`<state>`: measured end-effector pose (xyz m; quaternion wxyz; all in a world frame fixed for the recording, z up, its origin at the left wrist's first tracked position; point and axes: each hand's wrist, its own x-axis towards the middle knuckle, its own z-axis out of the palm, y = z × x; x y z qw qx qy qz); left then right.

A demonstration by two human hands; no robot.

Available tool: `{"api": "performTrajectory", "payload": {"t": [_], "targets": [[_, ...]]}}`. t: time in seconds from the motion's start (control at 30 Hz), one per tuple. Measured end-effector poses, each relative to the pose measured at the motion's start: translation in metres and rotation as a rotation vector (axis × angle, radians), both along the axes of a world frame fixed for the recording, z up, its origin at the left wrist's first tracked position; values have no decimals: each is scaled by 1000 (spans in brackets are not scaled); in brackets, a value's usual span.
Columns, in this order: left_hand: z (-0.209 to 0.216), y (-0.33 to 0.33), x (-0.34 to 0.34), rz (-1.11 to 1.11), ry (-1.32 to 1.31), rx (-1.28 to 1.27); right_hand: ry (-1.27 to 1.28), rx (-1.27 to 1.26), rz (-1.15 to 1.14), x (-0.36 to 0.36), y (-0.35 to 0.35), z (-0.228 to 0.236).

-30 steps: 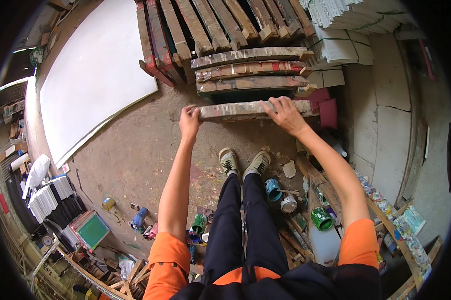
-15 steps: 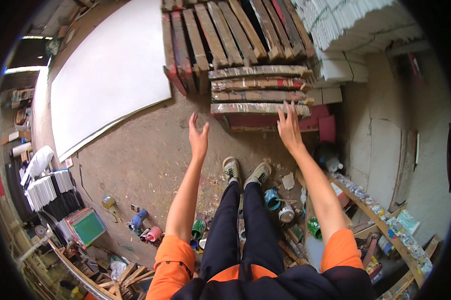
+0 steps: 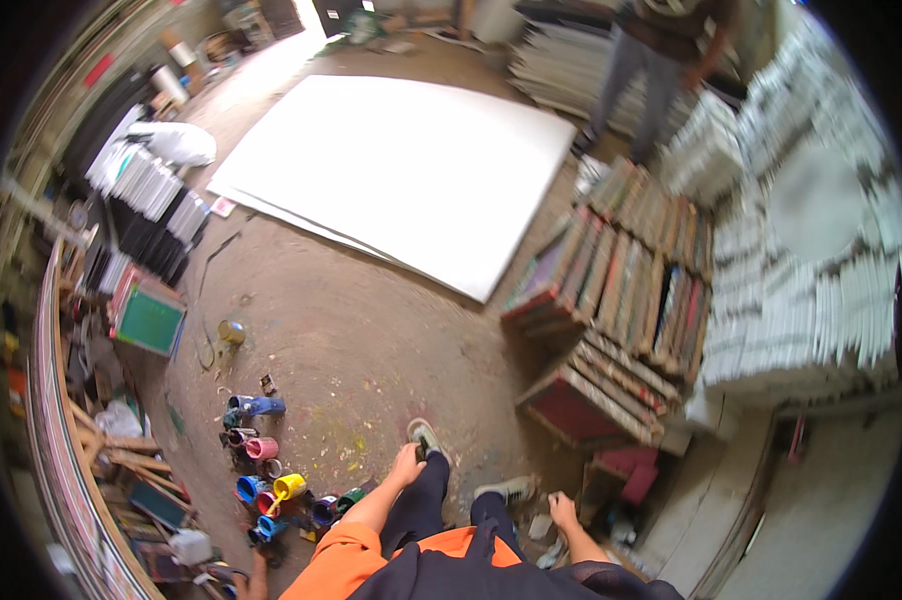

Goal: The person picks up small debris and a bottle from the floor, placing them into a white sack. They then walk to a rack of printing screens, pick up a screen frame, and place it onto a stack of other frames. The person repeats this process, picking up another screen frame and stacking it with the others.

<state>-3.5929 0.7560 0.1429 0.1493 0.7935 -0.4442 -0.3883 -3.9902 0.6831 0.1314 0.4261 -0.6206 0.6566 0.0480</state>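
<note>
My left hand (image 3: 407, 466) hangs in front of my left leg, fingers curled in and nothing seen in them. My right hand (image 3: 563, 510) is loosely closed at my right side, with no object visible in it. Beyond the right hand, apart from it, wooden frames (image 3: 611, 270) stand packed on edge in rows. The nearest frame (image 3: 586, 405) shows a dark red panel. Ahead on the floor lies a large white sheet (image 3: 401, 170). Paint pots in blue, pink and yellow, among them a yellow pot (image 3: 290, 487), cluster to the left of my left hand.
Stacked white bundles (image 3: 811, 310) line the right side. A person (image 3: 646, 80) stands at the back right. Another hand (image 3: 256, 578) shows at the lower left edge. A green-faced frame (image 3: 151, 325), wood scraps (image 3: 136, 460) and a tipped tin (image 3: 232, 332) lie on the left.
My view has swung left and away from the frames, which now sit at the right. Both hands have dropped from reaching out, spread, to hanging low with curled fingers. My feet have stepped apart.
</note>
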Motion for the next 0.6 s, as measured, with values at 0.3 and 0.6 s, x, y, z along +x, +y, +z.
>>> {"api": "performTrajectory", "payload": {"t": [0.3, 0.6], "targets": [[-13, 37, 152, 504, 3, 67, 57, 230, -92, 128, -122, 20], [3, 70, 236, 906, 127, 101, -51, -16, 612, 408, -220, 67]]}}
